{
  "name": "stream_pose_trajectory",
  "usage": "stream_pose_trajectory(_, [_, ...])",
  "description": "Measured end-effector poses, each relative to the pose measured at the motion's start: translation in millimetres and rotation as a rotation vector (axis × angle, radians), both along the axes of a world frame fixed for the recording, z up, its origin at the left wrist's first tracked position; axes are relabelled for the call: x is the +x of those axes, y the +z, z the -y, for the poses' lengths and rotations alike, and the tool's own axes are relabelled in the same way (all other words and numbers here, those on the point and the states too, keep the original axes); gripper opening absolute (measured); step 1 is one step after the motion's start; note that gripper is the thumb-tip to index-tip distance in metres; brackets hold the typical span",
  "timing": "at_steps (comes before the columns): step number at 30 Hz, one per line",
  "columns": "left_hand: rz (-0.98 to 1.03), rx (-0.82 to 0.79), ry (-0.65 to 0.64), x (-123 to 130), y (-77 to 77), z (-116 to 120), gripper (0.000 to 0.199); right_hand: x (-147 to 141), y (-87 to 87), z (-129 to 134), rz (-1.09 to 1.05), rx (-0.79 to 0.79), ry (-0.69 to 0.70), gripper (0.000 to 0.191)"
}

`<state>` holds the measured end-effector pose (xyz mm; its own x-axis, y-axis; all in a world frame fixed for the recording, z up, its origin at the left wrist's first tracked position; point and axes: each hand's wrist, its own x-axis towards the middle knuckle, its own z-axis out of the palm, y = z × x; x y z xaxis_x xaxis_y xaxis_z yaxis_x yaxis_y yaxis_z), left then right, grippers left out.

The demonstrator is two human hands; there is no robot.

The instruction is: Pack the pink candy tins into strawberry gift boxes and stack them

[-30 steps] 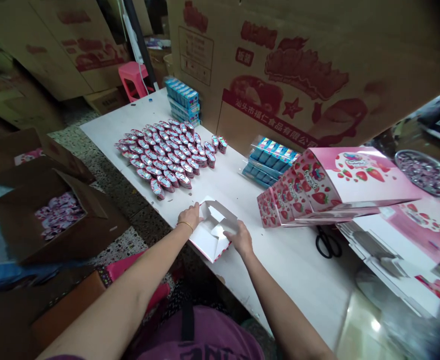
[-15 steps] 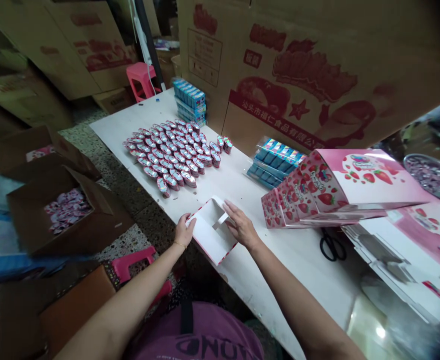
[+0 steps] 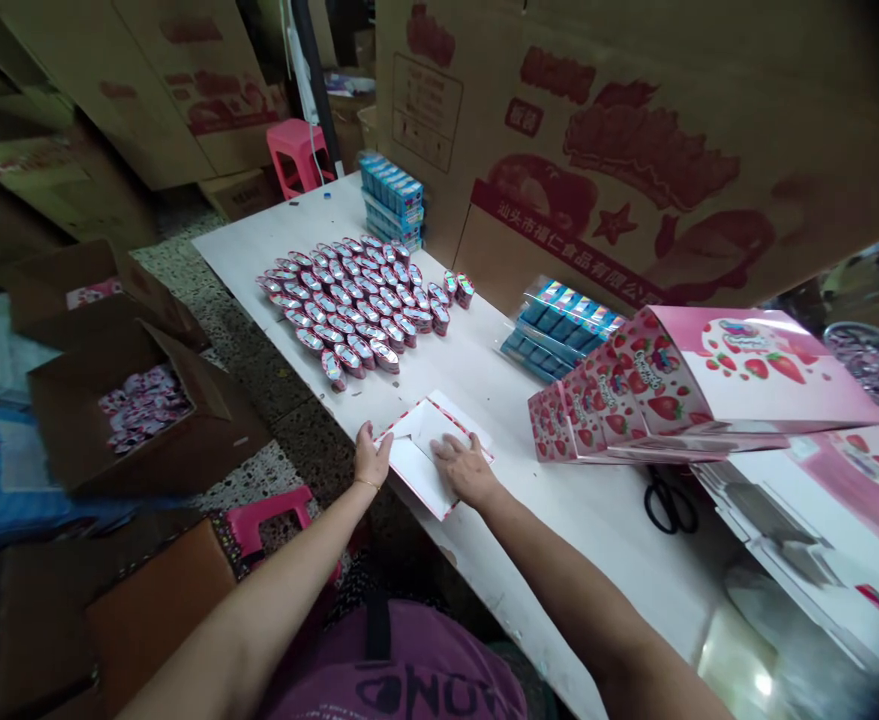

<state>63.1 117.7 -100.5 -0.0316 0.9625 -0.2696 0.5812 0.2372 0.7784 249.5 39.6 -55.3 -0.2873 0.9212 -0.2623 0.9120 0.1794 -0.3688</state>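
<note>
Your right hand (image 3: 463,468) lowered into one white carton (image 3: 415,474), open with fingers extended inside, your left hand (image 3: 372,458) gripping the carton's left side, carton at the counter (image 3: 551,530) near edge, one pair of scissors (image 3: 672,506) rightward, two blue pack stacks (image 3: 393,195) beyond.

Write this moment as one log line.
left hand: holding open white-lined cardboard box | right hand: inside box | surface: white table
</note>
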Motion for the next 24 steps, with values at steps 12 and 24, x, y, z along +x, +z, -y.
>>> stream_pose_trajectory(12, [0.557, -0.545, 0.21, 20, 47.0, 60, 0.057, -16, 11.2, -30, -0.013, -0.09, -0.556, 0.067])
stream_pose_trajectory(24, [0.274, 0.167, -0.102, -85, 78.4, 66, 0.11, 12, -8.4, 53, -0.342, 0.291, 0.283, 0.04])
